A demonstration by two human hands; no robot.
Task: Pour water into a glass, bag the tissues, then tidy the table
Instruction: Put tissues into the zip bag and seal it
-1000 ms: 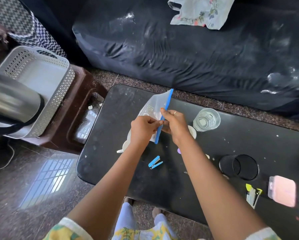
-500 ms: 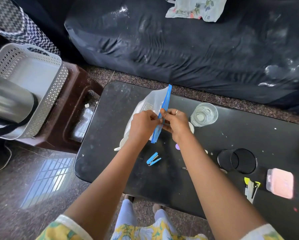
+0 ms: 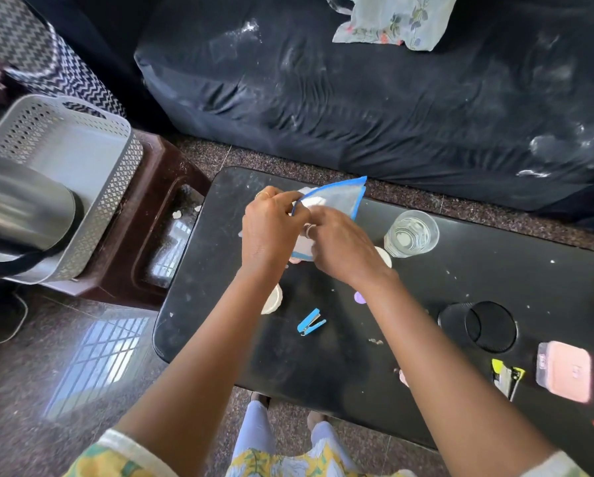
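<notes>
A clear zip bag [image 3: 336, 197] with a blue rim is held over the far left part of the black table [image 3: 340, 356], with white tissue inside it. My left hand [image 3: 271, 228] grips the bag's left edge. My right hand [image 3: 340, 246] pinches the bag just to the right of it, fingers touching the left hand. The bag's mouth bows open towards the right. A glass of water [image 3: 410, 234] stands upright on the table to the right of my hands.
On the table lie a small blue stapler [image 3: 311, 321], a white lid [image 3: 273, 299], a black round holder [image 3: 478, 327], a yellow-green stapler [image 3: 505, 375] and a pink box [image 3: 564, 371]. A white basket [image 3: 68, 156] and steel kettle [image 3: 20, 208] sit left. A dark sofa [image 3: 392, 91] lies behind.
The bag has turned from standing on edge to lying tilted with its blue rim arched open. Both hands have shifted up and left along the bag.
</notes>
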